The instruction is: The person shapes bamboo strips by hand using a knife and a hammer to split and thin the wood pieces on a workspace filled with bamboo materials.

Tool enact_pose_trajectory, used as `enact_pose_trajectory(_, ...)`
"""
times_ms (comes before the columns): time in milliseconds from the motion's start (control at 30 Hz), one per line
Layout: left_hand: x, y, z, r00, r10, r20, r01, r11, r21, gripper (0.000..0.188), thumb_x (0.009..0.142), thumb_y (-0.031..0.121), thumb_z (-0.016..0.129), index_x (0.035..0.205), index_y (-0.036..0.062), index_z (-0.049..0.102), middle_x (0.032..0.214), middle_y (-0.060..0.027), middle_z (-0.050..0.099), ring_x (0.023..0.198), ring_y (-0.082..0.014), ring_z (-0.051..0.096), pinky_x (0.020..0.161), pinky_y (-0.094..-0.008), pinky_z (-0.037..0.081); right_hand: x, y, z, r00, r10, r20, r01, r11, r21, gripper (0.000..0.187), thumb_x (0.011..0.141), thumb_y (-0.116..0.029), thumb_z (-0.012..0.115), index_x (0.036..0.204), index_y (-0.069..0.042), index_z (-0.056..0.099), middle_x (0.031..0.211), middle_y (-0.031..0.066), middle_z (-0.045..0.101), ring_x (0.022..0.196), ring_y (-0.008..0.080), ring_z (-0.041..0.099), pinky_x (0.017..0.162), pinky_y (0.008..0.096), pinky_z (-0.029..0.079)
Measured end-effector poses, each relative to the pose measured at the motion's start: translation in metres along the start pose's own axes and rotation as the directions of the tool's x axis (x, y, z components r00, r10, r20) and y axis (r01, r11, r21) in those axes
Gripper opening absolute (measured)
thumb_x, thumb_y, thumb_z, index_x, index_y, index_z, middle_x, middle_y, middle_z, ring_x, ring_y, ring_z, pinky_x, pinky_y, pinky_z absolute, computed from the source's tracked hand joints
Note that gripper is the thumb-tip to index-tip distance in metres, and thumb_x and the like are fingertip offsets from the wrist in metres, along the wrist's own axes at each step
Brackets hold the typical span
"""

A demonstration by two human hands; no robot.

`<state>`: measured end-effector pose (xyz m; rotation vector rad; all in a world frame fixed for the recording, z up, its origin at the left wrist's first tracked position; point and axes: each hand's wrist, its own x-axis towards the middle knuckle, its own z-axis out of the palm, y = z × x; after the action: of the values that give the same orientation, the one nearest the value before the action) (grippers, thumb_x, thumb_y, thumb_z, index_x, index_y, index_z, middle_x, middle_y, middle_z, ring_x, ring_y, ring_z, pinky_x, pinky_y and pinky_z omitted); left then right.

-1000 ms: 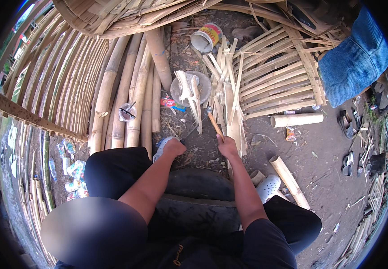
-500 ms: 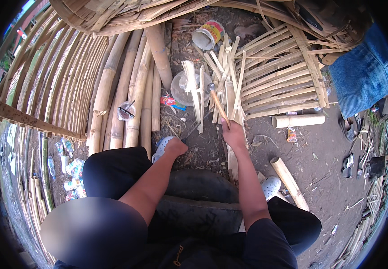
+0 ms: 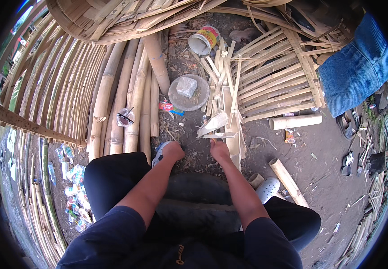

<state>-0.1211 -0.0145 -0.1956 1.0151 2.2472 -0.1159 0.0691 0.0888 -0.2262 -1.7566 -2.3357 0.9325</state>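
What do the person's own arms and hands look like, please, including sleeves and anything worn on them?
The left sleeve and right sleeve are short, of dark navy cloth, without visible markings. Below them, the left arm and right arm are bare. The left hand and right hand are ungloved; no watch or bracelet shows.

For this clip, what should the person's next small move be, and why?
Probably the left hand should reach over and lift the bamboo pieces off the handle: they appear to lie across it, hiding most of it, while the right hand grips its end and the left rests low beside the shoe.
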Motion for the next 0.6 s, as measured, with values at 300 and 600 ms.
enact_pose_trajectory(300, 0.016, 0.000, 0.011, 0.980, -0.006, 0.200, 0.041, 0.984, -0.171, 0.024, 0.072, 0.017, 0.054, 0.071, -0.0023, 0.069, 0.070, -0.0163, 0.068, 0.069, -0.0261, 0.069, 0.070, -0.0363, 0.054, -0.009, -0.032, -0.047, 0.991, -0.011, -0.133, 0.031, 0.988, 0.149, 0.054, 0.096, -0.040, 0.043, 0.076, 0.005, 0.064, 0.077, 0.0288, 0.063, 0.077, 0.0461, 0.061, 0.074, 0.0515, 0.048)
enact_pose_trajectory(600, 0.007, 0.008, 0.012, 0.990, -0.089, 0.110, 0.107, 0.980, -0.170, 0.027, 0.071, 0.018, 0.056, 0.082, -0.0024, 0.070, 0.083, -0.0172, 0.069, 0.080, -0.0260, 0.069, 0.074, -0.0363, 0.054, -0.006, -0.002, -0.022, 0.998, -0.062, 0.022, 0.060, 0.995, 0.074, 0.055, 0.094, -0.044, 0.046, 0.080, 0.005, 0.065, 0.082, 0.0304, 0.062, 0.085, 0.0464, 0.060, 0.079, 0.0511, 0.047)
